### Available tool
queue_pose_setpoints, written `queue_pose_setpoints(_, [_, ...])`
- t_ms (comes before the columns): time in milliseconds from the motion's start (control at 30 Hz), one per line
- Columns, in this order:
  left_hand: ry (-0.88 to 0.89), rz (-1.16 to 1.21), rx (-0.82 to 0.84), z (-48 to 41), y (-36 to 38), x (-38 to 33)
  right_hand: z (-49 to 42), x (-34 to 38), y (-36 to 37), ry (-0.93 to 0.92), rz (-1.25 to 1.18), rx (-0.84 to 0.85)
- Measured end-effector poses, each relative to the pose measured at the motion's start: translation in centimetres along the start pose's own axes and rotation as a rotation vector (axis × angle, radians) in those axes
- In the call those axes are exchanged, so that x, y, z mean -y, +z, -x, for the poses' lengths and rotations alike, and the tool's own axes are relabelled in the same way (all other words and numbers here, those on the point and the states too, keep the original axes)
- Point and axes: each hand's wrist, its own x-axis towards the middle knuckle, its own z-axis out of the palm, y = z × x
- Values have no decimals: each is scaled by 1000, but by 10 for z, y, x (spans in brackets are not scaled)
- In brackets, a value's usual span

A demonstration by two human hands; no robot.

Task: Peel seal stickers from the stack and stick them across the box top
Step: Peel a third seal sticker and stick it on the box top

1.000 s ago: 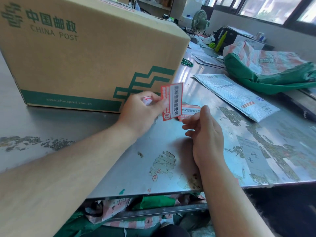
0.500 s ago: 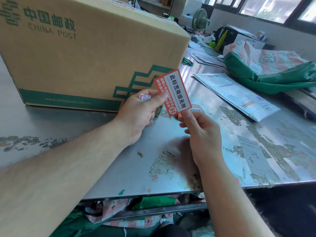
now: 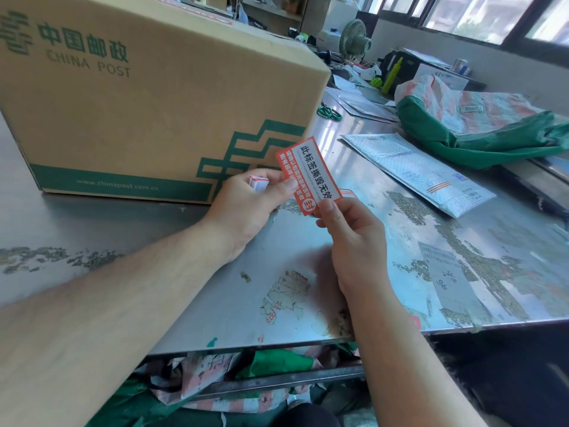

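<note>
Pinching the seal sticker by its lower corner, your right hand sits at the sticker's 5 o'clock. Your left hand, at its 8 o'clock, grips the sticker stack, thumb on the sticker's edge. The box stands at 10 o'clock.

Left hand, right hand and forearms are bare.

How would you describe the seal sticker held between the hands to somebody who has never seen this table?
Start at the big brown China Post box on the metal table. Before its near right corner, the left hand and right hand pinch one flat sticker. Unlike the white stack in the left hand, it shows an orange-red border and large black characters.
</note>
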Motion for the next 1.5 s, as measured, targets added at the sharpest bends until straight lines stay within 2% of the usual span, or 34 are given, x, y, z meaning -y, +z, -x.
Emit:
queue_pose_setpoints(100, [203,-390,9,1,-3,6,-1,0,0,5,-15,-44])
queue_pose_setpoints(167, [248,-471,-2,0,-3,9,-2,-1,1,7,-20,-66])
queue_pose_setpoints(333, [190,-443,-53,-2,-8,12,-6,-5,-1,77,-51,-145])
queue_pose_setpoints(467, [162,-423,-122,2,-5,7,-7,-5,-1,133,-16,-140])
queue_pose_setpoints(600, [178,-575,20,15,2,5,-2,7,-1,191,-13,-137])
queue_pose_setpoints(767, [159,-409,24,32,-7,-20,2,54,-5,186,-183,-188])
queue_pose_setpoints(933, [127,-290,53,37,-23,-62,6,110,6,172,-270,-69])
queue_pose_setpoints(1167, [84,-208,-26,37,-57,-131,-12,155,25,202,-222,163])
queue_pose_setpoints(1300, [64,-230,25,32,-66,-168,-33,176,31,165,-115,326])
queue_pose_setpoints(1433, [15,-104,35,17,-72,-193,-58,190,34,142,-23,357])
queue_pose_setpoints(1500, [38,-125,16,7,-75,-202,-71,196,36,133,-7,366])
